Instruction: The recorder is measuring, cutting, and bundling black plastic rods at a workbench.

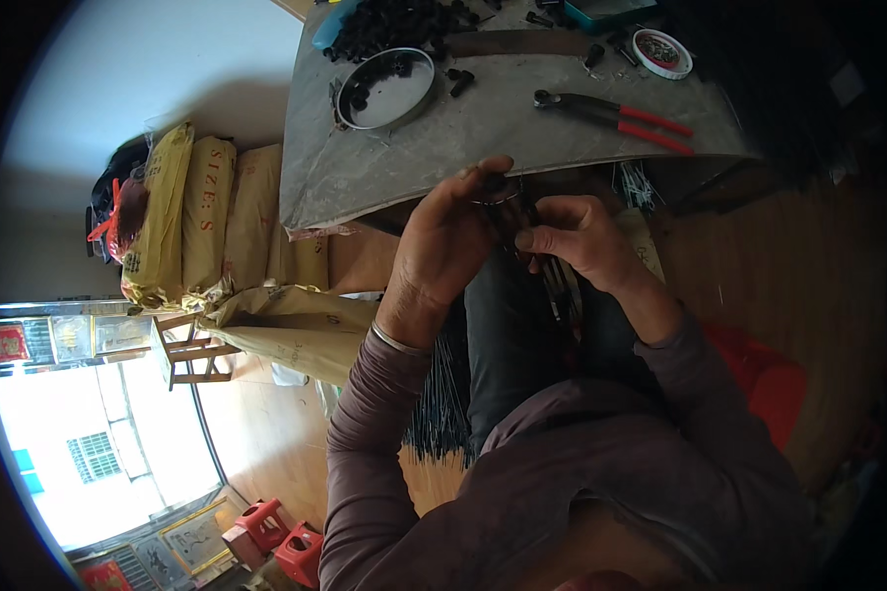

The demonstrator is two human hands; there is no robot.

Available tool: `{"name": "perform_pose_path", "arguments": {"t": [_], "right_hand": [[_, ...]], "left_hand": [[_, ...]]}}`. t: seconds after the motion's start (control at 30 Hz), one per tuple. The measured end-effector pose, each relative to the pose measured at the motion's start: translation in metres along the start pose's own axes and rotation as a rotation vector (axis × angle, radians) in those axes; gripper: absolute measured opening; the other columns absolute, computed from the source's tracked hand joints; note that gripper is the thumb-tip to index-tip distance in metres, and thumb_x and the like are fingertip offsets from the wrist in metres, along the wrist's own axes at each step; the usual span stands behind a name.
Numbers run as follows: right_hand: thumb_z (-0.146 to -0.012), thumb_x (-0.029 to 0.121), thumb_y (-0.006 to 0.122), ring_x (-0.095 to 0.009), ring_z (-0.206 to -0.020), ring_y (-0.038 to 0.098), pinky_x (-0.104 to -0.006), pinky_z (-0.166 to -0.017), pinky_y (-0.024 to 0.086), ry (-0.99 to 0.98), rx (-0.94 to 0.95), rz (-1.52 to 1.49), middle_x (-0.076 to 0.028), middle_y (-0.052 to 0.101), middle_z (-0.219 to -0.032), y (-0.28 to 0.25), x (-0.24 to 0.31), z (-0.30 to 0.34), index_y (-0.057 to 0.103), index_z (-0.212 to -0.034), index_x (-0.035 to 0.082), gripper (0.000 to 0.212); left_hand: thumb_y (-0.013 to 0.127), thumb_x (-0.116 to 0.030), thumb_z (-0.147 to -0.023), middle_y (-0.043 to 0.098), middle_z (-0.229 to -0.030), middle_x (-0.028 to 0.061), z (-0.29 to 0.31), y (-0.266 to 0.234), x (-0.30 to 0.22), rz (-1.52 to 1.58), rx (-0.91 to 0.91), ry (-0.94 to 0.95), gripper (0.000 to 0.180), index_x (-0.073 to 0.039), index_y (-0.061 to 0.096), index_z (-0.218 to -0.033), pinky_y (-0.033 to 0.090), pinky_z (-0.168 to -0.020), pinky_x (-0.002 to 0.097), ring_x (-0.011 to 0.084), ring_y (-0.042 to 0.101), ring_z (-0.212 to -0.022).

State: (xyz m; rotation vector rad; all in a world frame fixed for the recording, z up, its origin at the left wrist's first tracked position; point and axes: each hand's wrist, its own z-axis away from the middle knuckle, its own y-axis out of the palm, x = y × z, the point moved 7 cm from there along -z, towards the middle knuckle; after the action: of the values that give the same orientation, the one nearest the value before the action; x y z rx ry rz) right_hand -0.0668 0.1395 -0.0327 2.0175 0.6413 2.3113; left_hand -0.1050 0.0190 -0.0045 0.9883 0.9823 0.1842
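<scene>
Just off the near edge of the table, over my lap, my left hand (448, 231) is closed around the top of a slender dark frame of thin rods (559, 295). A black end piece and some shiny metal show at its top by the fingertips. My right hand (586, 241) pinches the frame a little lower, thumb against finger. The rods run down between my thighs. Whether a small part sits in the right pinch is hidden. On the table beyond lie pliers with red handles (653, 126), nearest to my right hand.
The grey table (315, 187) bears a round metal dish (389, 108) with black parts, a heap of black plastic parts (389, 28) and a white lid of tiny pieces (663, 52). Left are yellow sacks (207, 212); a bundle of black rods (439, 404) stands beside my leg.
</scene>
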Motion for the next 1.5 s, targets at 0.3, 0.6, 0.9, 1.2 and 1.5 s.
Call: {"name": "perform_pose_path", "arguments": {"t": [0.3, 0.6, 0.9, 1.2, 1.5], "right_hand": [[-0.086, 0.01, 0.069, -0.013, -0.07, 0.061, -0.0267, -0.062, 0.05, -0.008, 0.02, -0.003, -0.006, 0.065, -0.08, 0.015, 0.003, 0.009, 0.066, -0.091, -0.001, 0.012], [-0.085, 0.009, 0.07, -0.012, -0.069, 0.062, -0.0258, -0.062, 0.051, -0.005, 0.021, -0.001, -0.006, 0.065, -0.077, 0.02, 0.006, 0.013, 0.066, -0.089, -0.001, 0.012], [-0.084, 0.009, 0.07, -0.013, -0.07, 0.062, -0.026, -0.061, 0.051, -0.005, -0.001, 0.001, -0.007, 0.065, -0.078, 0.019, 0.005, 0.015, 0.066, -0.09, -0.002, 0.012], [-0.085, 0.009, 0.069, -0.012, -0.069, 0.062, -0.0261, -0.061, 0.051, 0.002, 0.004, 0.031, -0.006, 0.065, -0.078, 0.019, 0.007, 0.017, 0.065, -0.089, -0.001, 0.011], [-0.084, 0.008, 0.068, -0.012, -0.067, 0.062, -0.0253, -0.06, 0.05, 0.002, -0.022, 0.039, -0.006, 0.065, -0.076, 0.017, 0.008, 0.017, 0.066, -0.087, -0.001, 0.01]], "left_hand": [[0.053, -0.019, -0.09, 0.061, -0.1, 0.0081, 0.019, -0.001, -0.001, 0.075, -0.034, 0.003, 0.029, -0.001, 0.059, -0.112, 0.044, -0.089, 0.0383, 0.0226, 0.058, -0.096], [0.051, -0.016, -0.087, 0.061, -0.091, 0.0107, 0.021, 0.019, -0.003, 0.062, 0.08, -0.016, 0.023, 0.001, 0.056, -0.101, 0.047, -0.083, 0.0376, 0.026, 0.062, -0.084], [0.052, -0.016, -0.087, 0.061, -0.093, 0.0088, 0.024, 0.019, -0.002, 0.018, 0.058, -0.012, 0.025, 0.002, 0.056, -0.103, 0.045, -0.086, 0.0346, 0.022, 0.06, -0.089], [0.055, -0.018, -0.091, 0.061, -0.095, 0.0062, 0.024, 0.014, -0.006, -0.107, -0.089, 0.076, 0.022, 0.001, 0.06, -0.101, 0.044, -0.088, 0.0339, 0.0184, 0.058, -0.09], [0.053, -0.016, -0.094, 0.06, -0.089, 0.005, 0.018, 0.011, 0.001, -0.012, -0.155, 0.103, 0.014, -0.003, 0.06, -0.097, 0.048, -0.077, 0.0327, 0.0157, 0.058, -0.082]]}}
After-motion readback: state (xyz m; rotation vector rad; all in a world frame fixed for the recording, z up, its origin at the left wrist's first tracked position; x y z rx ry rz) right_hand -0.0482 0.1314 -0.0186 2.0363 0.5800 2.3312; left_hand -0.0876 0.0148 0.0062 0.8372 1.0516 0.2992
